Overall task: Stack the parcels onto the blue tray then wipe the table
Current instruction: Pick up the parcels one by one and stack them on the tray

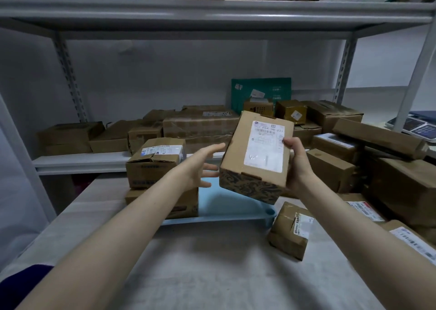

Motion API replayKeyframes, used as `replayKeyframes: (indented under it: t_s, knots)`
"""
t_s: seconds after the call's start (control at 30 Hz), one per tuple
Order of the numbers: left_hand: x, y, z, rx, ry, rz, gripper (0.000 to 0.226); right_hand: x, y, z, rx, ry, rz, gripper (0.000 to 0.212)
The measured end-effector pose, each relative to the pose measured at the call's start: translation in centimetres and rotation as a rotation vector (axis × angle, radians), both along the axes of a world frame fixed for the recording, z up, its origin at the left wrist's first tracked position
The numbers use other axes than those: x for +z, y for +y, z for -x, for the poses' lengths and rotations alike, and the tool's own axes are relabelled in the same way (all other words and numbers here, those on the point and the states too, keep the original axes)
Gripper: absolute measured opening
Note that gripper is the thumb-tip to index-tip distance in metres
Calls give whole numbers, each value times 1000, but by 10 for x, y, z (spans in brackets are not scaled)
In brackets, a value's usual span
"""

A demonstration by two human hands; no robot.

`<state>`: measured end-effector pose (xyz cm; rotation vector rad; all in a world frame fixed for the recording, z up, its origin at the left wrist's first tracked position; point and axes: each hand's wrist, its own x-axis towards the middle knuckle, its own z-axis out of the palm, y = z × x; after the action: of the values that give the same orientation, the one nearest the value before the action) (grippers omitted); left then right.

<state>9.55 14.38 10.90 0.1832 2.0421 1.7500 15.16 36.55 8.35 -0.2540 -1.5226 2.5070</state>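
Overhead, grey metal shelving (212,15) is seen against a pale wall, its lower shelf crowded with cardboard boxes and a green mailer (260,92). Below it, a pale tabletop (212,262) is spread, with the blue tray (233,206) set at its far edge. A labelled parcel (257,156) is held tilted above the tray, gripped along its right side by the right hand (297,166). The left hand (200,166) is kept open just beside the parcel's left face, fingers spread, grasping nothing. Two stacked boxes (155,166) are carried on the tray's left end. A small taped box (291,230) is laid just off the tray's near right corner.
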Motion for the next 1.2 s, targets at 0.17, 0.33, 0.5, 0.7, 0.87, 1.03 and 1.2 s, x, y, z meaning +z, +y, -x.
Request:
replayKeyframes:
  t_s: [0.17,0.33,0.5,0.7,0.87,1.03,1.2]
  knots:
    - [7,-4,-4,-198,24,-105,50,-1,-8,5,60,39,56,36]
    - [17,0,-1,65,140,2,44,0,-22,20,82,-144,-37,42]
    - [17,-4,5,265,250,3,81,-8,-38,34,131,-297,-141,47]
    - [20,-3,-1,171,481,-37,72,-16,-42,35,197,-244,69,52]
    - [30,-3,0,106,431,-29,59,-26,-32,37,309,-195,178,71]
    - [34,-7,4,29,325,-3,76,-31,-24,41,432,-57,283,84]
    - [45,-17,14,107,392,11,53,-23,-24,55,332,62,271,65]
